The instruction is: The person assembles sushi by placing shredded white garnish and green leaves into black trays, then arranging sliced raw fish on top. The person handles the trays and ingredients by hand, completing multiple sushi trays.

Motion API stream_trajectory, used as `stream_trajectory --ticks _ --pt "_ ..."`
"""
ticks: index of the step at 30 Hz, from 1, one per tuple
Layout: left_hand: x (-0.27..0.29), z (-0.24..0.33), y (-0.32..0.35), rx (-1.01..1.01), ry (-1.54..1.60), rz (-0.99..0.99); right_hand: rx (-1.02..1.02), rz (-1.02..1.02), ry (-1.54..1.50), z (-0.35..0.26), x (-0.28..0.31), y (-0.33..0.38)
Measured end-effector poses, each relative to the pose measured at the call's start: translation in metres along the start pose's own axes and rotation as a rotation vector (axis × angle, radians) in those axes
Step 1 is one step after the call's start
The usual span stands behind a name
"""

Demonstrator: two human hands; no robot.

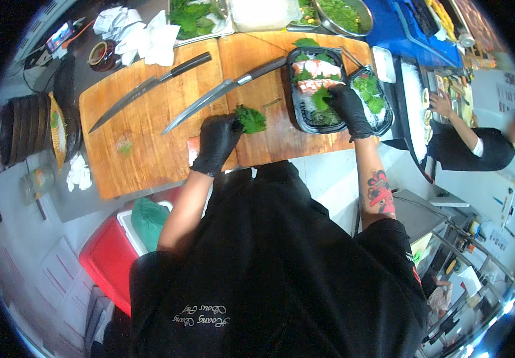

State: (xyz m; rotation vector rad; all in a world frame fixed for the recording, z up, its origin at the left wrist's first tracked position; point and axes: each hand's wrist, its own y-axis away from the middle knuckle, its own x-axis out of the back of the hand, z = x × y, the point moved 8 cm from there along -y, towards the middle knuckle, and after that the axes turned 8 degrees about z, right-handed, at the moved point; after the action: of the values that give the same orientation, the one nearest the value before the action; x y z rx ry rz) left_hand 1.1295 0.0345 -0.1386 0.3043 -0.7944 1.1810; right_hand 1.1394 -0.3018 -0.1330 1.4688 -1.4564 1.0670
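Note:
My left hand [218,141], in a black glove, is closed on a small bunch of green serrated leaves [251,120] just above the cutting board [150,146]. My gloved right hand [351,108] pinches another green leaf [322,98] over a black plastic tray [295,114]. In that tray lie orange-and-white slices of seafood [314,85] with leaves between them, and white shreds at the near end. A second black tray [388,116] with greens and white shreds sits partly behind my right hand. Beside my left wrist is a small pinkish block [193,147], partly covered.
Two long knives [200,100] [125,106] lie across the board. Behind it stand a container of leaves [195,21], a metal bowl of greens [345,17] and crumpled white towels [144,37]. A blue bin [397,36] is far right; a co-worker [469,140] reaches over another counter.

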Motion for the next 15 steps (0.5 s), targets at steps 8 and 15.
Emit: stream_trajectory --ticks 8,15 --pt "0.022 -0.009 0.005 -0.001 0.096 -0.012 -0.14 0.231 -0.292 -0.084 -0.007 0.035" --pt "0.02 -0.015 0.007 0.003 0.196 0.053 -0.061 0.073 -0.415 -0.164 -0.068 0.042"
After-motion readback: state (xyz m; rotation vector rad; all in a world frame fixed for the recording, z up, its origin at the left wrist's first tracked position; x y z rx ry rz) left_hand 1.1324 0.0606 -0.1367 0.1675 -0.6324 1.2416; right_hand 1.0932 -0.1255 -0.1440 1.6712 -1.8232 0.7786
